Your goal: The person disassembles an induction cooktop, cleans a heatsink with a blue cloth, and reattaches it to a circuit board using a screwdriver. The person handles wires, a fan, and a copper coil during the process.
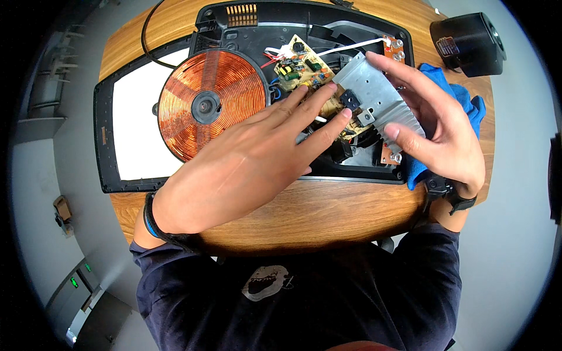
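Big copper coil (206, 106) in the middle of an opened cooker base (246, 35), the black shell lying on a round wooden counter (304, 213). Used here as the landmark.

Just right of the coil: a circuit board (301, 67) with small green and yellow parts, red and white wires (351, 47) running off it toward the far right corner of the shell. Right of the coil again, past the board: a grey metal heat sink (377, 96) with ribs, lifted and tilted over the shell.

Left hand (252, 167) spread flat, fingers long and open, gripping nothing. Fingertips touching the board and the near edge of the heat sink, right of the coil. Likely pressing down to keep the board from sliding while the metal piece sits loose.

Right hand (442, 126) curled around the heat sink, thumb on the near ribbed end and fingers over the far side. Held by the edges, probably so the little parts underneath stay untouched.

Left of the coil: a flat white panel in a black frame (137, 123), lying face down, surely the top plate set aside. Far right of the coil: a blue cloth (462, 96) under the right hand, and a black round gadget (468, 44) beyond it. Black cord (146, 35) looping off behind the coil.
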A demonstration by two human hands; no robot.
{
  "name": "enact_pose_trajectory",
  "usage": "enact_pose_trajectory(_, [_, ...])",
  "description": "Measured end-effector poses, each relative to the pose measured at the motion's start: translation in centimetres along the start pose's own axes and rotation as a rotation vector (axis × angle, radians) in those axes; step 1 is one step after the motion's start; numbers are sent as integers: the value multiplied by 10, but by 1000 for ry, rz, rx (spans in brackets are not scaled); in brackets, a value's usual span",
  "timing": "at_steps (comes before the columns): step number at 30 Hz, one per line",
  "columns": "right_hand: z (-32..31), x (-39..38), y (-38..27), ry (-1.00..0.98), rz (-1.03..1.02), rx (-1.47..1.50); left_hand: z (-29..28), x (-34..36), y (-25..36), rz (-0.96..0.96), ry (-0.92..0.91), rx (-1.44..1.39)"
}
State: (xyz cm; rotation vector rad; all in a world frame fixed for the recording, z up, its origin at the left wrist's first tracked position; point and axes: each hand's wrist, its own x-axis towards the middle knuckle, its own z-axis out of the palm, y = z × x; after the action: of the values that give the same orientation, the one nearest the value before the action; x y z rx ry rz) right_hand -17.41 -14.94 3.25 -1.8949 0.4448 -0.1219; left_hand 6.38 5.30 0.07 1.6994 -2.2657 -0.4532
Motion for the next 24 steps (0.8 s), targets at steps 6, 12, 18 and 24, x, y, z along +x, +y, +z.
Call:
enact_pose_trajectory(6, [-4, 1, 1, 83, -111, -193, 0, 0, -1, 8, 5, 1])
enact_pose_trajectory(12, [-14, 7, 6, 370, -164, -265, 3, -2, -1, -7, 21, -12])
enact_pose_trajectory(18, [-19, 5, 15, 416, -106, -143, 1, 0, -1, -6, 20, -18])
enact_pose_trajectory(24, [-7, 10, 12, 352, -129, -95, 3, 0, -1, 11, 21, 24])
